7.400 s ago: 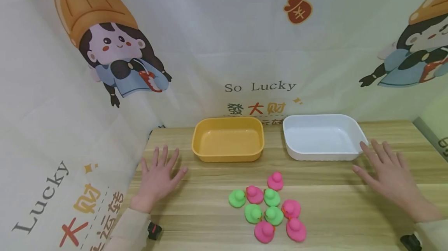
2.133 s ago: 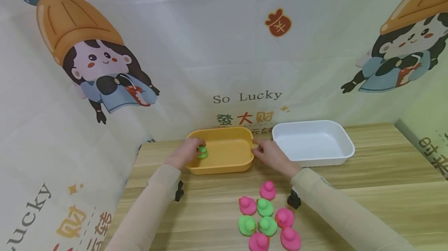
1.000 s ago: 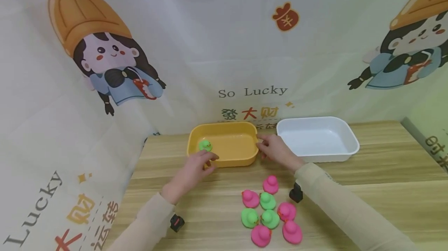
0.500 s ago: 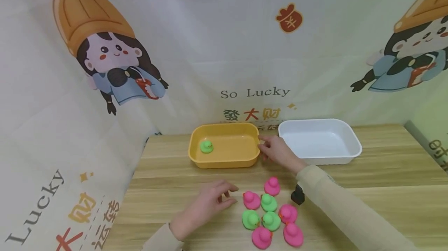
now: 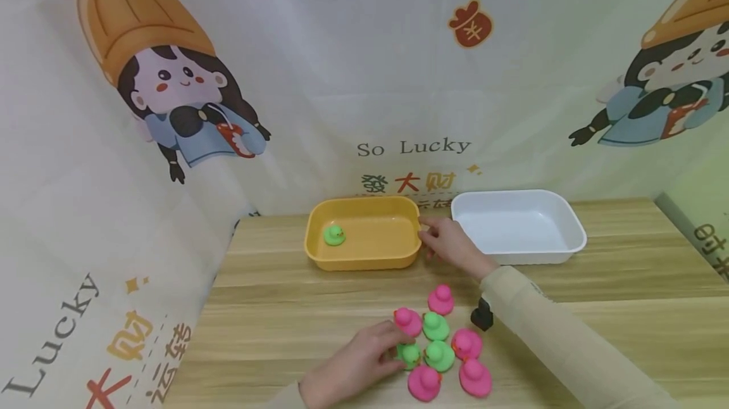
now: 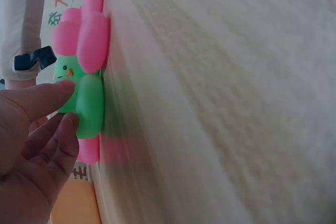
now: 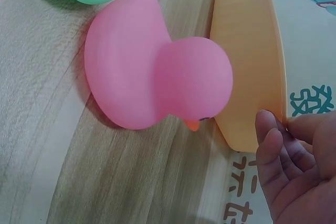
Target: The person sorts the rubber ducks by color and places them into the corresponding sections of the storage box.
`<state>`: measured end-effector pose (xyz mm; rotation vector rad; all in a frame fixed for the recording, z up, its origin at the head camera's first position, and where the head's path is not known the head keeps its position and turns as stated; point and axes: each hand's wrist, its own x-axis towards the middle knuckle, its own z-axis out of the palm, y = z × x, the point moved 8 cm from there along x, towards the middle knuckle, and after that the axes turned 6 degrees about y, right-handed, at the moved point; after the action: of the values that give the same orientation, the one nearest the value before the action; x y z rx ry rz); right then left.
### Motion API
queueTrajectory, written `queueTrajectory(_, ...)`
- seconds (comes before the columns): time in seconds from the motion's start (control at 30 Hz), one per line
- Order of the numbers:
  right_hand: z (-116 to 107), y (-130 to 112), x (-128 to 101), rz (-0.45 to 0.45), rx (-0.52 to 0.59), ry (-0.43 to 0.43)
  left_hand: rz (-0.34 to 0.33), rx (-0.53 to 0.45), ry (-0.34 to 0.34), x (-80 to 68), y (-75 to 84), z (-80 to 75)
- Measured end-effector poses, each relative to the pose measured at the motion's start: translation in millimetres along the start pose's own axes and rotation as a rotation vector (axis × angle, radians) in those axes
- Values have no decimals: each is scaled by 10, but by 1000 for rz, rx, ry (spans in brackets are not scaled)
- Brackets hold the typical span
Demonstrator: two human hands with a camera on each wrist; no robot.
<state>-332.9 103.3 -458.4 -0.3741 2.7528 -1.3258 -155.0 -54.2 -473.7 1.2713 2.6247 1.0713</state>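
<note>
My left hand [image 5: 397, 352] reaches into a cluster of small rubber ducks at the table's front and pinches a green duck [image 5: 409, 353] [image 6: 89, 103] between its fingertips. Pink ducks [image 5: 440, 299] [image 6: 86, 35] and other green ducks [image 5: 435, 327] crowd around it. Another green duck [image 5: 333, 235] sits alone in the yellow tray [image 5: 364, 263]. My right hand [image 5: 427, 239] [image 7: 286, 129] holds the right rim of the yellow tray [image 7: 249, 51] with curled fingers. A pink duck [image 7: 157, 77] lies close before the right wrist camera.
A white tray [image 5: 569, 247] stands to the right of the yellow one, with nothing in it. A printed cloth backdrop [image 5: 364, 80] rises behind and left of the wooden table [image 5: 273, 314]. A black wrist mount [image 5: 481, 317] sits on my right sleeve.
My left hand left the green duck in the yellow tray, drew back to the duck cluster and closed its fingers on another green duck. My right hand stayed at the tray's rim.
</note>
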Motion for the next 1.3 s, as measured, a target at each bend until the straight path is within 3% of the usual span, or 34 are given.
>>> queueTrajectory(0.27,-1,-23,-16,3,10,3,-51,-12,-13,12,-14,58)
queueTrajectory(0.73,10,-5,-12,6,7,-1,-28,41,-1,7,19,26)
queueTrajectory(1.0,0,7,1,17,9,-2,-85,58,17,32,18,-239)
queueTrajectory(1.3,6,-8,-6,16,14,-8,-76,57,130,165,-82,-679)
